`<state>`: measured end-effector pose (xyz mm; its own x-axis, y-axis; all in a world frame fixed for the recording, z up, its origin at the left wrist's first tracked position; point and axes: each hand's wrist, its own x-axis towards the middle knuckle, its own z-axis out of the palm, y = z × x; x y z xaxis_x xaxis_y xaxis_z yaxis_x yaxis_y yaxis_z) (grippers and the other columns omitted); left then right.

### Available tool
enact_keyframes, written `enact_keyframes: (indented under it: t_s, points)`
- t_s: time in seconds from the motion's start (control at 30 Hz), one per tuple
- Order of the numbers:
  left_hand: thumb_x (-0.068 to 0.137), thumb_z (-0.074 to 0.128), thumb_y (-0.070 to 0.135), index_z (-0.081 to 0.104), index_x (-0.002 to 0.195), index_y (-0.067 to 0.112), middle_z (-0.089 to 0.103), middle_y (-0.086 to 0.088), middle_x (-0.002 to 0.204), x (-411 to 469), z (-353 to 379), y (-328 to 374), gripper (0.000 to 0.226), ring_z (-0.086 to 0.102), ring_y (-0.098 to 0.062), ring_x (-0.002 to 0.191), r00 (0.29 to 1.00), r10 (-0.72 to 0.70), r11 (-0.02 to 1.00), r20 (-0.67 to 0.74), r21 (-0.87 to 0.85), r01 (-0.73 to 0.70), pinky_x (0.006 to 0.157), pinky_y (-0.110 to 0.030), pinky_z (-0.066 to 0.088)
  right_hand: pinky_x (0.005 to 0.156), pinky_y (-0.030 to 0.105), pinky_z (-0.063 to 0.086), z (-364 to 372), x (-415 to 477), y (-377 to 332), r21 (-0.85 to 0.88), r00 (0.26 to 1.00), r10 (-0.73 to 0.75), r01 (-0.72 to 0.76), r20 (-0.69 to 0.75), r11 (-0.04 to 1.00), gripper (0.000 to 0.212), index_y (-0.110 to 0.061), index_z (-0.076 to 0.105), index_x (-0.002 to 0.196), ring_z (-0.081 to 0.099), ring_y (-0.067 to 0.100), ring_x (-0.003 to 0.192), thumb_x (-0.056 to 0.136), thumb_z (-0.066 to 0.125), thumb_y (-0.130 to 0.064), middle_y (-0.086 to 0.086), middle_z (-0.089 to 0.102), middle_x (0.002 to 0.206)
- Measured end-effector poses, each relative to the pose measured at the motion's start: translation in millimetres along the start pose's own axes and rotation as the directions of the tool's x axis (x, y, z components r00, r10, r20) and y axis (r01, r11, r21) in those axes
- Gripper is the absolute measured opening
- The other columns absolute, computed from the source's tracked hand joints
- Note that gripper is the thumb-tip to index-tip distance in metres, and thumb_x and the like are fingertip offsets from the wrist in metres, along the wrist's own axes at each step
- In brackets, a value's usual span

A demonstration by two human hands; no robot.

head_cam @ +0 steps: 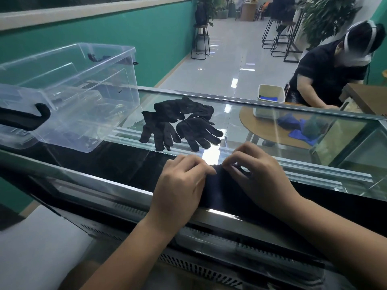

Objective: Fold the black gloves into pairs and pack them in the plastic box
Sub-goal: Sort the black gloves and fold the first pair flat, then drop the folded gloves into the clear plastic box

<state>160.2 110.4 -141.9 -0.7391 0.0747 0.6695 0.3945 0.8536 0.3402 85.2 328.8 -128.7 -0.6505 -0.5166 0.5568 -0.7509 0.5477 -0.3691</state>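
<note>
Right at counter edge, left hand, right hand on glove.

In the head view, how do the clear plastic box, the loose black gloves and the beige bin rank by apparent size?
1. clear plastic box
2. loose black gloves
3. beige bin, though it stands farther from the camera, so its real size is unsure.

Left hand: lay knuckles-up on a dark folded glove, fingertips curled onto its far edge.
Right hand: pinched the same edge from the other side.
Loose black gloves: heaped farther back on the glass counter.
Plastic box: clear, open-topped, left of the heap.
</note>
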Motion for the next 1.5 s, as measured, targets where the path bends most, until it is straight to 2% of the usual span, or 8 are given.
enact_keyframes:
  t_s: [0.27,0.53,0.7,0.8,1.1,1.23,1.37,1.5]
  points:
    - [0.084,0.089,0.022,0.077,0.117,0.021,0.07,0.009,0.111,0.9,-8.0,-1.9,0.036,0.066,-0.016,0.106,0.99,-0.017,0.999,0.141,-0.036,0.023,0.094,-0.033,0.057,0.088,0.041,0.058,-5.2,-7.0,0.7,-0.042,0.97,-0.06,0.072,0.236,0.997,0.044,-0.029,0.063,0.141,0.062,0.018,0.114,0.099,0.072,-0.037,-0.005,0.056,0.132]
    - [0.087,0.086,0.028,0.071,0.123,0.024,0.07,0.004,0.104,15.2,-7.5,-10.6,0.04,0.067,-0.022,0.098,0.983,0.035,0.998,0.182,0.049,-0.045,0.079,-0.043,0.062,0.081,0.04,0.061,-5.2,10.7,-6.6,-0.055,0.977,-0.102,0.114,0.186,0.992,0.033,-0.02,0.072,0.13,0.068,0.019,0.098,0.098,0.074,-0.028,0.0,0.069,0.116]
    - [0.095,0.061,0.041,0.072,0.13,0.024,0.072,0.002,0.103,36.9,-34.5,-27.9,0.041,0.07,-0.023,0.099,0.982,0.087,0.992,0.167,0.076,-0.101,0.079,-0.043,0.062,0.077,0.036,0.06,-5.0,39.8,-23.8,0.001,0.985,-0.148,0.148,0.093,0.989,0.032,-0.018,0.073,0.125,0.07,0.018,0.093,0.097,0.077,-0.033,-0.001,0.073,0.111]
    - [0.097,0.069,0.038,0.074,0.129,0.022,0.073,0.001,0.101,56.9,-61.6,-42.6,0.036,0.069,-0.021,0.091,0.977,0.139,0.976,0.159,0.143,-0.162,0.074,-0.043,0.063,0.076,0.031,0.059,-0.8,64.6,-41.6,0.053,0.989,-0.147,0.147,0.012,0.988,0.033,-0.017,0.074,0.122,0.069,0.013,0.089,0.099,0.068,-0.039,-0.002,0.073,0.109]
    - [0.087,0.091,0.027,0.076,0.118,0.023,0.074,-0.003,0.098,127.0,-163.3,-106.2,0.035,0.071,-0.033,0.089,0.959,0.203,0.88,0.199,0.392,-0.268,0.067,-0.044,0.061,0.075,0.016,0.053,53.4,147.4,-94.9,0.282,0.988,-0.018,0.06,-0.152,0.957,0.04,-0.017,0.071,0.124,0.066,0.008,0.079,0.088,0.088,-0.019,-0.013,0.071,0.103]
    - [0.092,0.086,0.031,0.075,0.117,0.025,0.074,-0.001,0.098,164.2,-209.4,-132.2,0.029,0.071,-0.035,0.088,0.979,0.147,0.899,0.142,0.394,-0.192,0.072,-0.046,0.06,0.081,0.023,0.055,90.9,173.1,-103.7,0.401,0.987,0.083,-0.022,-0.136,0.916,0.048,-0.022,0.065,0.127,0.069,0.009,0.085,0.087,0.089,-0.032,-0.01,0.073,0.102]
    - [0.093,0.084,0.026,0.074,0.117,0.024,0.076,-0.001,0.1,205.3,-241.7,-165.4,0.026,0.07,-0.03,0.086,0.992,0.066,0.887,0.111,0.448,-0.11,0.076,-0.043,0.059,0.079,0.039,0.058,129.9,182.8,-91.6,0.307,0.99,0.061,-0.019,-0.126,0.952,0.034,-0.018,0.069,0.119,0.065,0.016,0.095,0.093,0.08,-0.036,-0.004,0.071,0.098]
    - [0.094,0.082,0.026,0.071,0.115,0.025,0.077,0.0,0.104,237.9,-243.4,-213.1,0.023,0.07,-0.029,0.092,0.983,-0.109,0.87,0.147,0.492,0.023,0.08,-0.041,0.058,0.073,0.041,0.056,146.5,180.3,-72.8,0.206,0.991,0.038,-0.011,-0.128,0.978,0.021,-0.02,0.071,0.111,0.063,0.015,0.091,0.094,0.078,-0.03,-0.009,0.068,0.095]
